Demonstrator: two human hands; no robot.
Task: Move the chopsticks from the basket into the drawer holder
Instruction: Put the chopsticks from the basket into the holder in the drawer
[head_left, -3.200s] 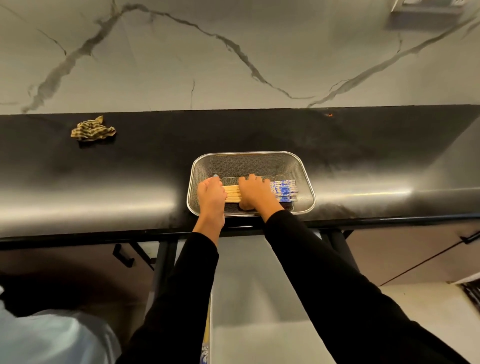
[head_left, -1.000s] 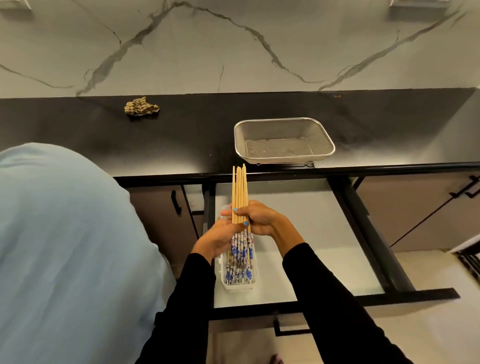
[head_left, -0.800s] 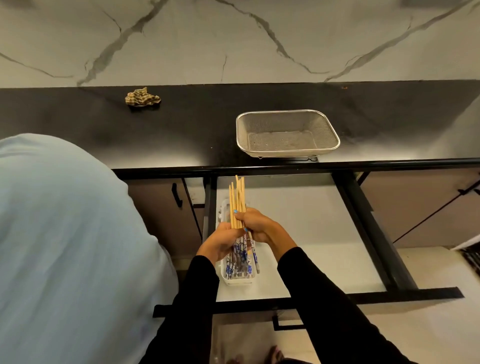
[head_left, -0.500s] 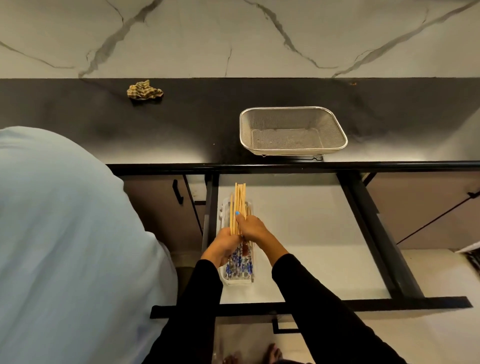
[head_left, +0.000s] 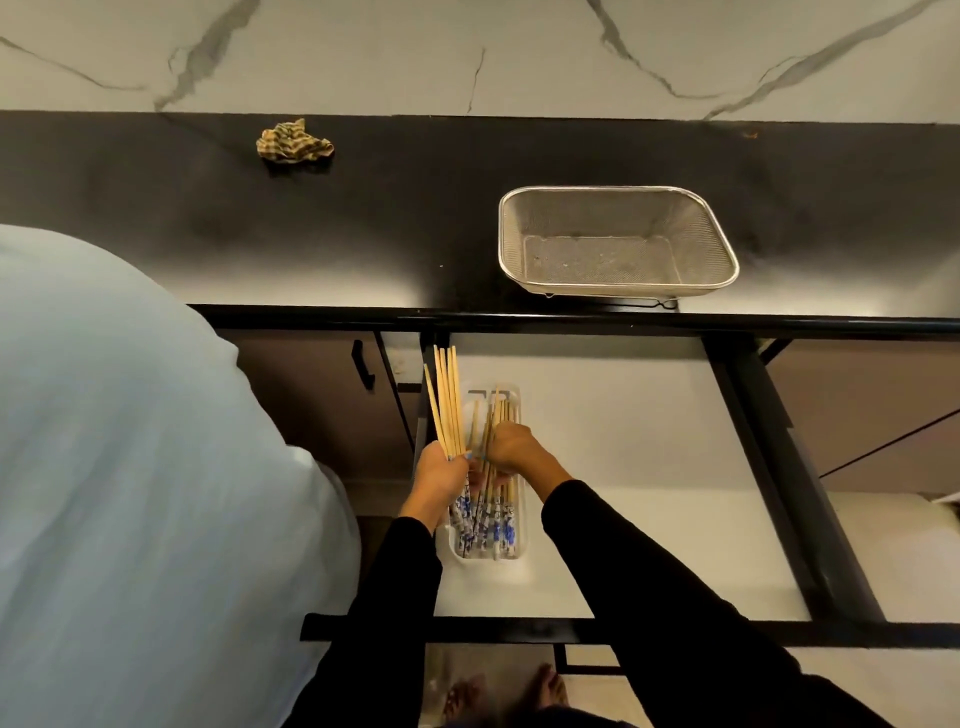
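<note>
Vs half a second ago: the single bundle is now split. The left hand (head_left: 440, 475) is closed around a fan of chopsticks (head_left: 445, 402), about six by count of the bare tips, held up and tilted left, clear of the holder (head_left: 511, 564). The right hand (head_left: 511, 448) is curled low over the holder, fingers bent around a second lot of chopsticks (head_left: 493, 512) whose blue-and-white patterned ends lie inside it; whether it grips them or just presses them down is hard to tell, and that lot overlaps too much to count. One holder, a pale narrow tray, sits at the left of the open drawer (head_left: 623, 467). One mesh basket (head_left: 724, 249) sits on the black counter (head_left: 156, 218) near the front edge, no chopsticks in it, same as before. One crumpled checked cloth (head_left: 293, 145) lies far left at the back of the counter. Both sleeves are black.
</note>
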